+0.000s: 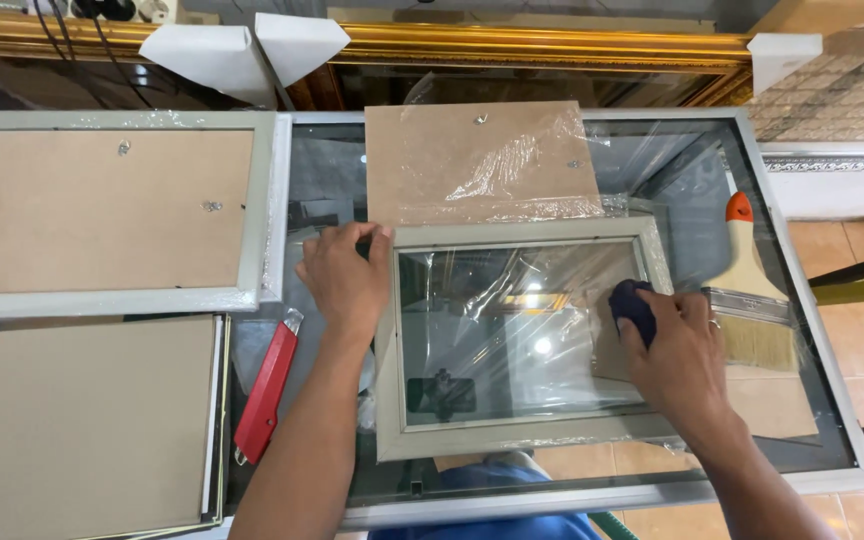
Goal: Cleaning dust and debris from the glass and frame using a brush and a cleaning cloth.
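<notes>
On glass table (802, 330): left hand (344, 275) gripping grey picture frame (522, 340) corner, right hand (680, 352) clutching dark cloth (632, 305), wiping pane; backing board (482, 165) not fitted.

Glass-top table (812, 330) w/ metal rim, tan tiled floor (852, 250) at right, gilt frame (552, 45) behind.
</notes>
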